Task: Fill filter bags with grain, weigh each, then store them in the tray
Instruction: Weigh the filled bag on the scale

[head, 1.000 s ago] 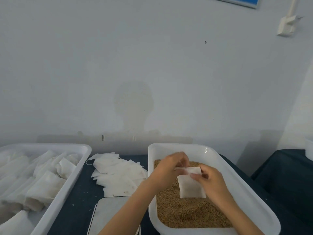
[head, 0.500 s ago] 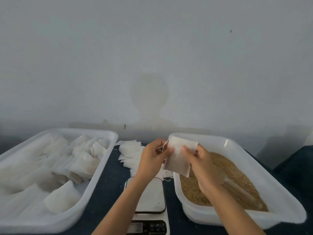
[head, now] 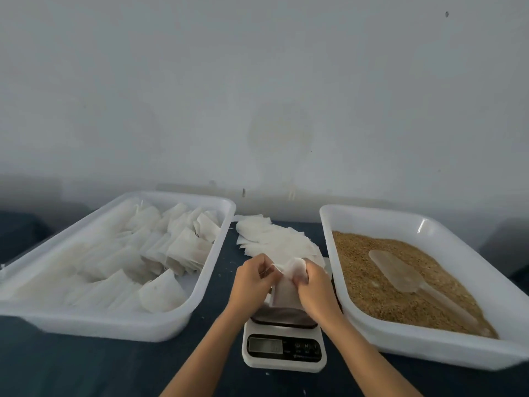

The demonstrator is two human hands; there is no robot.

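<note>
Both hands' grip on filter bag [head: 284, 292] – scale [head: 284, 343] beneath, trays flanking

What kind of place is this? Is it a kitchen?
Probably a small packing workbench, not a kitchen. A tray of grain sits right, a small scale in the middle, and a tray of filled bags left, against a bare wall.

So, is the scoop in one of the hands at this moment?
No, the scoop lies on the grain in the right tray, while both hands hold the filter bag.
</note>
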